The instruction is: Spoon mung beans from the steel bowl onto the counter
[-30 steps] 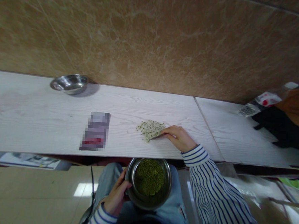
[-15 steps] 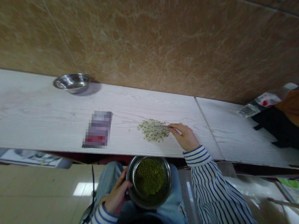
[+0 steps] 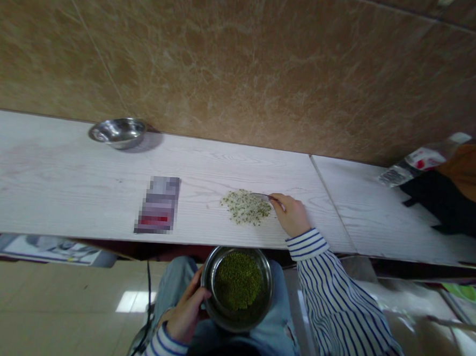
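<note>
My left hand grips the left rim of a steel bowl, thumb over the edge, holding it above my lap. Green mung beans fill much of its bottom. Over the table, my right hand pinches a slim metal utensil. Its far end reaches the upper right part of a flat, spread pile of white grains mixed with green beans. I cannot make out whether that end is a spoon or tweezers.
A second steel bowl stands by the wall at the back left. Left of the pile lies a blurred-out flat rectangular object. A plastic bottle and a black and brown bag are at the right end of the white table.
My right hand has shifted slightly left, and the utensil's end has moved toward the far edge of the pile. My left hand and the bowl stay in place.
</note>
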A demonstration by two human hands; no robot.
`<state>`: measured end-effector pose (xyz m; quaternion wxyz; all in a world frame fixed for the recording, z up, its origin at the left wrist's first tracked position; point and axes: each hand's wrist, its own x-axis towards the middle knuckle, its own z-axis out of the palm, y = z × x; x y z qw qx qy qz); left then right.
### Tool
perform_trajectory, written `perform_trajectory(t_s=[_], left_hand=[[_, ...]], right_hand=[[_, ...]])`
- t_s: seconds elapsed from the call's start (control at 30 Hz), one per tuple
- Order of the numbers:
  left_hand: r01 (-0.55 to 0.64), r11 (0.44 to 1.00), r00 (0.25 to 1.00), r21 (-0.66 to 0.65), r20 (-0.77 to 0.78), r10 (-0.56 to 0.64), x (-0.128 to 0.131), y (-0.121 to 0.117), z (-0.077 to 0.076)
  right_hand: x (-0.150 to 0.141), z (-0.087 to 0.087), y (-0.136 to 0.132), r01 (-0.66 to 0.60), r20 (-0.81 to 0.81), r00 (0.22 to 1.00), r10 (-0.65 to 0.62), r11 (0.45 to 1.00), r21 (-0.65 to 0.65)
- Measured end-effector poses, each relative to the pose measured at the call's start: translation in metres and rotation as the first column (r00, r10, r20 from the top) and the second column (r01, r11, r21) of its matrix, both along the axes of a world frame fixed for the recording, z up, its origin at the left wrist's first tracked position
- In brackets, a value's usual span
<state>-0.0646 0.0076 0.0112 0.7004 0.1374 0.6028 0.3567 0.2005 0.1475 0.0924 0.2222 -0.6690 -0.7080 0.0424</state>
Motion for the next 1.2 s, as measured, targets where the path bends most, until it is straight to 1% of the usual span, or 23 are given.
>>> perform_trajectory(t_s=[0.17,0.27,0.37,0.53,0.7,0.83,1.07,1.2], left_hand=[[0.018,1.000,1.000,0.024,-0.006,-0.018,0.001,-0.001,0.001],[0.009,1.000,1.000,0.013,-0.006,-0.009,0.002,-0.001,0.001],[0.014,1.000,1.000,0.006,0.000,-0.014,0.002,-0.001,0.001],[-0.002,1.000,1.000,0.015,0.000,0.002,0.002,-0.002,0.000],[0.037,0.999,0.999,0.024,0.032,-0.037,0.002,-0.003,0.002],[0.023,0.999,0.999,0.027,0.037,-0.024,0.003,-0.005,0.004],[0.052,0.998,0.996,0.035,0.075,-0.055,0.003,-0.007,0.004],[0.037,0.998,0.997,0.052,0.066,-0.041,0.008,-0.009,0.008]], right_hand=[[0.007,0.003,0.009,0.114,0.022,0.993,-0.114,0.993,0.007],[0.006,0.004,0.016,0.134,0.034,0.991,-0.133,0.991,-0.023],[0.001,0.003,0.015,0.102,0.036,0.994,-0.101,0.994,-0.049],[-0.007,0.006,0.003,0.038,0.008,0.999,-0.038,0.997,-0.064],[-0.010,0.009,-0.010,-0.013,-0.031,0.999,0.012,0.998,-0.056],[-0.012,0.009,-0.020,-0.046,-0.043,0.998,0.044,0.997,-0.054],[-0.014,0.007,-0.036,-0.105,-0.064,0.993,0.102,0.993,-0.045],[-0.013,0.007,-0.043,-0.130,-0.076,0.989,0.127,0.991,-0.042]])
